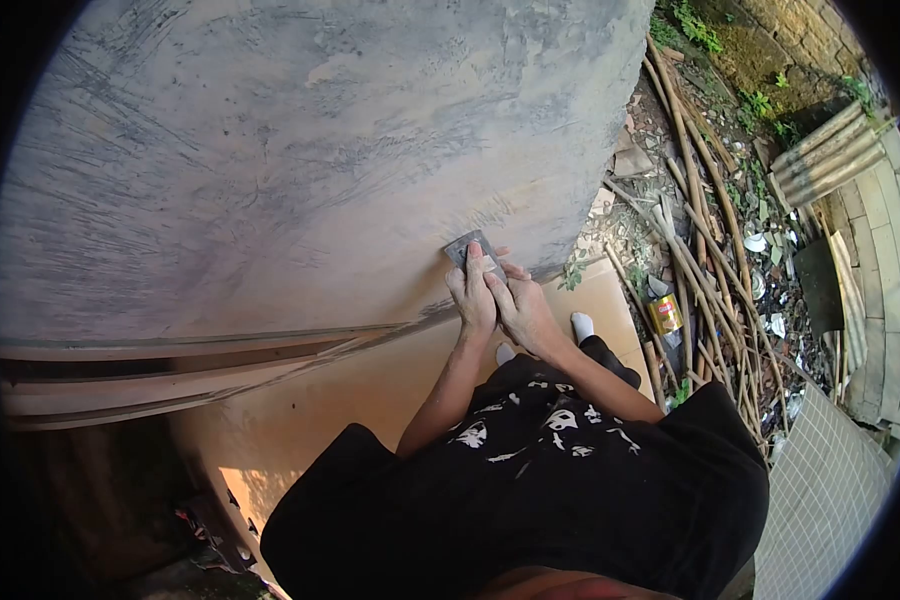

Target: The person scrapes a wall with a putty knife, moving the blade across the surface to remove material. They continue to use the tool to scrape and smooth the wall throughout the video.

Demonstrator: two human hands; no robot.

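Both of my hands hold a dark grey, flat sanding block against the scuffed grey-white wall. My left hand is closed on the block's near side, its thumb lying along the block. Beside it, touching, my right hand is closed around the other side, with some fingers partly hidden behind the block. Pale dust coats both hands. Scratch marks show on the wall just above the block.
I stand on an orange-tan ledge in white socks. To the right, below the ledge, lie long wooden poles, rubble and a yellow-red packet. A gridded white panel lies lower right. A wooden-edged gap runs under the wall.
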